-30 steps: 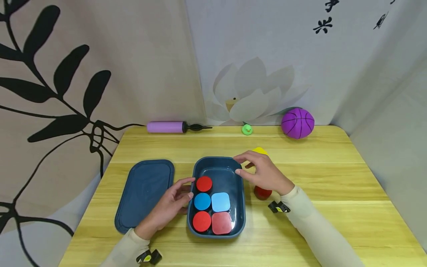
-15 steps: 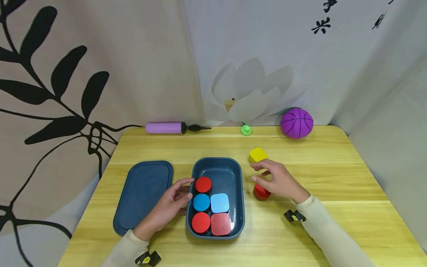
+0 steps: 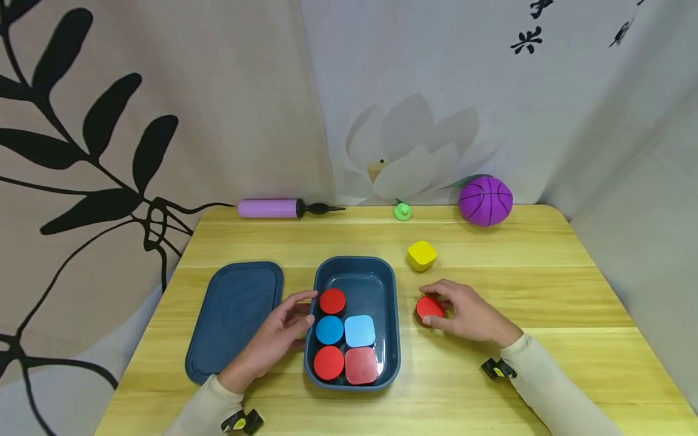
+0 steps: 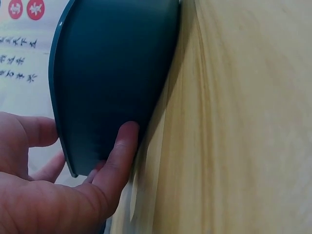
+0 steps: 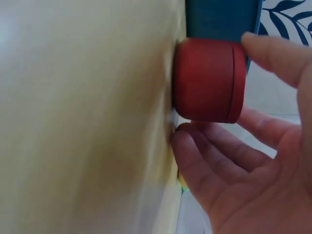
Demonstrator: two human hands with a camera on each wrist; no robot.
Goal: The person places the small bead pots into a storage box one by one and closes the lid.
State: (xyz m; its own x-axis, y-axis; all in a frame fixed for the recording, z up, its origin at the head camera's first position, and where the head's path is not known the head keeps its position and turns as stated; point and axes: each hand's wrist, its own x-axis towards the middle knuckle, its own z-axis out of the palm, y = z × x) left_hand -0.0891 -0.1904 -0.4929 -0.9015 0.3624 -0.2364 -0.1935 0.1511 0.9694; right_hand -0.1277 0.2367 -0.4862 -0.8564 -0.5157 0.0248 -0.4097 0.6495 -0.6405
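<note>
A dark blue rectangular box (image 3: 384, 297) stands on the table, holding red and blue round lidded tins and two squarish ones, light blue (image 3: 360, 331) and red (image 3: 361, 366). My left hand (image 3: 269, 339) touches the box's left side; in the left wrist view its thumb (image 4: 127, 139) lies along the outer wall and a finger meets the rim. Right of the box, my right hand (image 3: 473, 313) holds a red round tin (image 3: 429, 307) upright on the table between thumb and fingers. In the right wrist view, the tin (image 5: 207, 80) shows a lid seam, with other fingers spread below it.
A matching blue lid (image 3: 234, 315) lies left of the box. Behind the red tin stands a yellow squarish tin (image 3: 422, 255). Along the back edge lie a purple hand pump (image 3: 269, 208), a small green toy (image 3: 402, 211) and a purple ball (image 3: 485, 201).
My right hand has moved from the box's right rim, to the right and nearer me, onto the red round tin, uncovering the yellow tin. My left hand stays at the box.
</note>
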